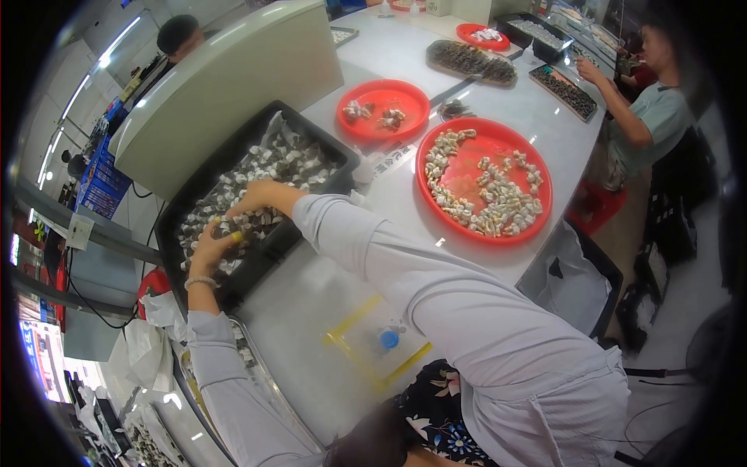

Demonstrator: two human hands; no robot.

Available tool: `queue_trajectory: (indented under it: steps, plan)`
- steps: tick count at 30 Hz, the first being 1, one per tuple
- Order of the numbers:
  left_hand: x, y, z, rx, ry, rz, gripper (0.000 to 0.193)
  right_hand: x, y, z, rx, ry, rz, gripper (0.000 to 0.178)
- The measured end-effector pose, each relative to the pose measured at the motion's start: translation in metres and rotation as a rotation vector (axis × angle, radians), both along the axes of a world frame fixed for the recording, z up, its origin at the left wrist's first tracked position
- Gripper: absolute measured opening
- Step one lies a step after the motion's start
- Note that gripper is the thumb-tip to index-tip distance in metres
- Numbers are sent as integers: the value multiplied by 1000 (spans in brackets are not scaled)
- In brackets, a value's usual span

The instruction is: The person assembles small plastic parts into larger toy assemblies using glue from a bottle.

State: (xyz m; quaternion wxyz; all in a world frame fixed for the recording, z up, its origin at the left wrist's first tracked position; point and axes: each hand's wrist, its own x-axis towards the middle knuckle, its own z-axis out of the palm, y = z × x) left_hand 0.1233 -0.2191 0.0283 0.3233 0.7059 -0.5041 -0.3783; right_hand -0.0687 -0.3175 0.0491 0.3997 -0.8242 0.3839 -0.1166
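Hanging inside black tray [320, 134], hands [208, 251] half-curled, hold unclear; open tabletop [292, 315] past near rim [270, 262].

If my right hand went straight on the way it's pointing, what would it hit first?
Your right hand would probably meet small pale pieces in the black tray; the left hand is very close too, and depth is unclear.

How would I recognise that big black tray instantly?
On the pale table, find the cream partition. Beside it sits a deep, rectangular black tray heaped with small whitish pieces. The left hand and right hand reach into it, unlike the round red trays nearby.
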Motion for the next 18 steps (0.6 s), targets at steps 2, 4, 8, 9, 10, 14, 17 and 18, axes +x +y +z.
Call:
queue_trajectory:
  steps: [2, 4, 8, 9, 10, 14, 17, 18]
  plan:
    - [-5, 2, 3, -7, 90, 17, 77, -3, -4, -1, 19, 6, -5, 89]
    - [-8, 5, 7, -18, 211, 60, 73, -7, -6, -2, 280, -150, -38, 81]
    - [-9, -4, 6, 38, 144, 81, 73, -11, -14, -6, 283, -193, -111, 70]
    - [-2, 0, 6, 38, 152, 99, 72, -8, -8, 0, 304, -154, -128, 67]
    - [4, 3, 4, 38, 159, 117, 72, -4, -2, 5, 323, -114, -145, 64]
    - [-6, -10, 1, 10, 79, 83, 69, -3, -10, -7, 42, -5, -57, 61]
    - [-2, -13, -3, 14, 49, 83, 65, 4, 0, -9, -254, 45, -107, 63]
    - [5, -13, -4, 50, 60, 72, 62, 5, 0, -2, -50, 46, -59, 64]
